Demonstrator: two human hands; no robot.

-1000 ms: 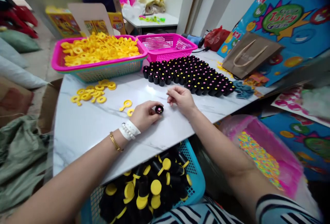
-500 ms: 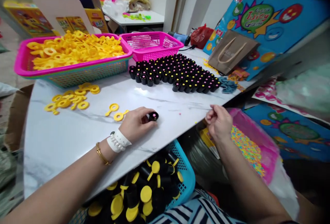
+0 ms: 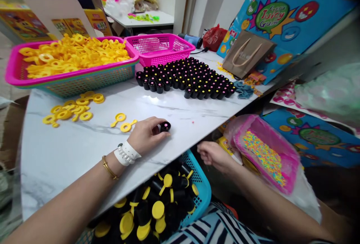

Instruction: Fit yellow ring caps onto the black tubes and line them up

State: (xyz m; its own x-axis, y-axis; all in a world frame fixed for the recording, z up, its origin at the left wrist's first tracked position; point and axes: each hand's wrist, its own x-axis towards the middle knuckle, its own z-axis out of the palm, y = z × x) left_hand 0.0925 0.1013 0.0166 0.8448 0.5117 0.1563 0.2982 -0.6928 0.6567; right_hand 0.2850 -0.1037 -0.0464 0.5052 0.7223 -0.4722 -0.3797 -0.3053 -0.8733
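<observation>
My left hand (image 3: 144,134) rests on the white marbled table (image 3: 75,150), its thumb and fingers closed round a small black cup (image 3: 165,126) with a pink bit inside. Off the table's front edge, my right hand (image 3: 213,154) is curled closed; whatever its fingers hold, if anything, is hidden. Below it and to the left, a blue basket (image 3: 206,191) holds black pieces with yellow round caps (image 3: 158,210). Beyond my left hand stand rows of black cups (image 3: 194,77) with pink or yellow bits in them. Loose yellow ring pieces (image 3: 126,126) lie left of that hand.
At the back left, a pink basket (image 3: 12,68) is heaped with yellow ring pieces (image 3: 81,51); another pink basket (image 3: 160,51) stands beside it. Small colourful bits fill part of a pink tub (image 3: 294,178) at the right. A brown paper bag (image 3: 246,56) leans against blue cartons (image 3: 302,9).
My right hand has moved left and down from above the table's edge, still curled. My left hand keeps its hold on the black cup. The whole view has shifted slightly.
</observation>
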